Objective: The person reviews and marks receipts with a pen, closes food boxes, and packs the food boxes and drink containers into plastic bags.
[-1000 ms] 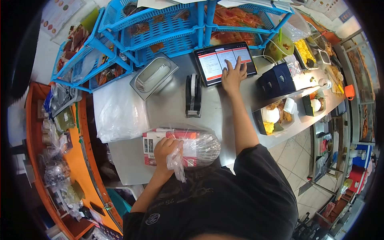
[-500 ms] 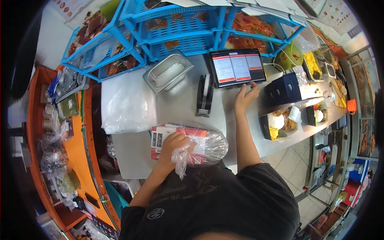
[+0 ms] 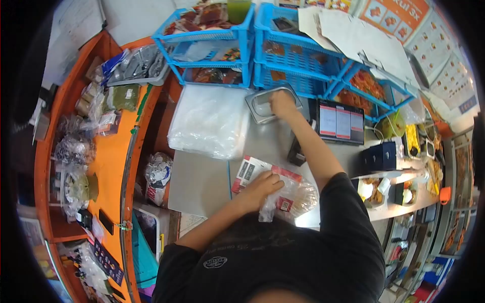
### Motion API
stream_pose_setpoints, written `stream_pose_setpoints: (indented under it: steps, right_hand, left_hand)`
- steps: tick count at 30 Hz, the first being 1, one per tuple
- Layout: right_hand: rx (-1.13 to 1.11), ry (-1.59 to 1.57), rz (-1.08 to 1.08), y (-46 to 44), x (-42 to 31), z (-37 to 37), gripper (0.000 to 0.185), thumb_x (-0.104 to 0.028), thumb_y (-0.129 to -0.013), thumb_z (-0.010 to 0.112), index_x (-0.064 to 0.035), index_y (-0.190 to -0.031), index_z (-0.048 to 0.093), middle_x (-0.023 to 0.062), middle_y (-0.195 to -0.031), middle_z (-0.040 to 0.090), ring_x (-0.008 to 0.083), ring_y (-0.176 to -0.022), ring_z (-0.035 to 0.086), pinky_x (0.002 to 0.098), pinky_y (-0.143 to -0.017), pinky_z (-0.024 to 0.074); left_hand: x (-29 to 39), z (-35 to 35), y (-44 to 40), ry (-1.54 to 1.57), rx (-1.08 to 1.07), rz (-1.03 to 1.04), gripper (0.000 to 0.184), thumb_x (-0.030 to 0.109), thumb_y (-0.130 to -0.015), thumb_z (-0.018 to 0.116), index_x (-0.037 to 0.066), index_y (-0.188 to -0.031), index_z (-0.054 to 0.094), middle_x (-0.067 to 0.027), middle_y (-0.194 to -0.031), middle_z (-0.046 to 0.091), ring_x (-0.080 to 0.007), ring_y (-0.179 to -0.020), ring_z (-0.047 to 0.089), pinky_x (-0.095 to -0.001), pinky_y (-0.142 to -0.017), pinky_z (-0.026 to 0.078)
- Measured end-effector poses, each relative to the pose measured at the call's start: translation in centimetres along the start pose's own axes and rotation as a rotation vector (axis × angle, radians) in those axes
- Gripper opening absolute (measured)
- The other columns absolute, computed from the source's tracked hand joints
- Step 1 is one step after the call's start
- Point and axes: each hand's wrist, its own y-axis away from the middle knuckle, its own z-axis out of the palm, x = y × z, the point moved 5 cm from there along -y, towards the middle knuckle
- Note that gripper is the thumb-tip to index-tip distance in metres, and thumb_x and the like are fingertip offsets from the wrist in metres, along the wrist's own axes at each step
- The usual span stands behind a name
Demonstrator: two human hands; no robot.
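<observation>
My left hand is closed on the gathered neck of a clear plastic bag. Inside the bag lies a red and white package, at the counter's front edge. My right hand reaches into the metal tray at the back of the counter; its fingertips are blurred and hard to make out. A black tape dispenser stands partly behind my right forearm. To its right, the tablet shows white panels with red bars.
A stack of clear plastic bags lies left of the metal tray. Blue baskets line the back. Dark blue boxes and open food boxes are at the right. An orange shelf stands at the left.
My right hand has left the tablet and moved left to the metal tray. The view has turned to the left. My left hand still holds the bag, now tilted.
</observation>
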Motion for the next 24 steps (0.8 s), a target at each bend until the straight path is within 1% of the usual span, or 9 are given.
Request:
stream_pose_setpoints:
  steps: [2,5,10,14,17,19,20,23,24]
  right_hand:
    - [0.042,0.171,0.037,-1.3,-0.3,1.8,0.019,-0.009,-0.080,0.056,-0.0029,-0.093,0.068,0.0213,-0.105,0.065,0.0360,-0.093,0.065,0.0444,-0.077,0.0531]
    - [-0.035,0.213,0.037,-2.2,-0.5,1.9,0.021,-0.010,-0.081,0.055,0.0013,-0.094,0.066,0.0223,-0.100,0.066,0.0363,-0.094,0.066,0.0437,-0.080,0.0537]
    - [0.028,0.371,-0.081,-1.5,-0.9,-0.9,0.019,-0.007,-0.081,0.054,-0.0010,-0.094,0.066,0.0190,-0.095,0.066,0.0341,-0.089,0.067,0.0429,-0.074,0.0546]
    - [0.187,0.425,-0.132,-0.3,-0.7,-2.7,0.019,-0.009,-0.081,0.053,-0.0020,-0.090,0.067,0.0205,-0.089,0.067,0.0335,-0.084,0.067,0.0437,-0.072,0.0538]
    - [0.311,0.202,-0.136,2.6,-1.9,-6.4,0.014,-0.009,-0.081,0.056,-0.0041,-0.085,0.068,0.0197,-0.080,0.066,0.0315,-0.077,0.067,0.0423,-0.068,0.0526]
    - [0.412,-0.196,-0.066,7.3,-3.5,-10.2,0.010,-0.010,-0.080,0.060,-0.0045,-0.083,0.068,0.0157,-0.083,0.068,0.0347,-0.077,0.065,0.0428,-0.068,0.0512]
    - [0.313,-0.366,-0.002,9.8,-4.1,-11.4,0.009,-0.010,-0.078,0.064,-0.0042,-0.081,0.069,0.0157,-0.077,0.067,0.0331,-0.071,0.064,0.0408,-0.066,0.0500]
    - [0.070,-0.453,-0.189,18.1,-3.8,-8.1,0.008,-0.008,-0.075,0.065,-0.0027,-0.078,0.070,0.0155,-0.073,0.066,0.0303,-0.066,0.064,0.0369,-0.064,0.0497]
    - [-0.038,-0.454,-0.144,20.8,-4.8,-7.7,0.008,-0.007,-0.074,0.066,-0.0018,-0.078,0.070,0.0157,-0.073,0.066,0.0286,-0.066,0.064,0.0354,-0.064,0.0496]
  left_hand:
    - [-0.2,0.5,0.8,-0.032,0.042,0.005,0.032,0.004,-0.068,0.058,0.002,-0.100,0.054,-0.0121,-0.095,0.050,-0.0327,-0.099,0.046,-0.0401,-0.089,0.039]
    - [0.0,0.5,1.7,-0.036,0.137,-0.007,0.032,0.006,-0.070,0.060,0.001,-0.101,0.058,-0.0122,-0.096,0.053,-0.0328,-0.098,0.050,-0.0391,-0.087,0.042]
    - [-0.7,0.7,2.4,0.059,0.219,-0.050,0.036,0.006,-0.072,0.063,-0.001,-0.107,0.061,-0.0137,-0.099,0.056,-0.0326,-0.099,0.054,-0.0373,-0.086,0.044]
    - [-0.2,0.0,1.9,0.137,0.189,-0.033,0.034,-0.002,-0.075,0.052,-0.005,-0.109,0.058,-0.0161,-0.099,0.054,-0.0336,-0.099,0.051,-0.0387,-0.088,0.042]
    - [-0.5,-0.1,1.8,0.128,0.151,-0.002,0.038,-0.002,-0.073,0.056,-0.004,-0.110,0.057,-0.0164,-0.104,0.053,-0.0340,-0.103,0.050,-0.0384,-0.091,0.041]
    - [-1.6,0.7,2.1,0.138,0.091,-0.006,0.043,0.004,-0.072,0.063,-0.003,-0.113,0.057,-0.0164,-0.108,0.053,-0.0350,-0.106,0.050,-0.0382,-0.095,0.039]
    - [-1.5,0.7,2.2,0.124,0.134,0.011,0.038,0.005,-0.071,0.064,-0.002,-0.108,0.060,-0.0165,-0.109,0.052,-0.0344,-0.107,0.049,-0.0381,-0.095,0.039]
    - [-0.5,0.1,2.2,0.053,0.171,-0.028,0.032,0.006,-0.071,0.064,0.002,-0.103,0.065,-0.0163,-0.109,0.053,-0.0337,-0.109,0.049,-0.0395,-0.098,0.037]
    - [1.0,-0.6,2.4,-0.125,0.276,0.001,0.028,0.006,-0.070,0.064,0.006,-0.098,0.068,-0.0155,-0.112,0.054,-0.0328,-0.110,0.049,-0.0416,-0.097,0.037]
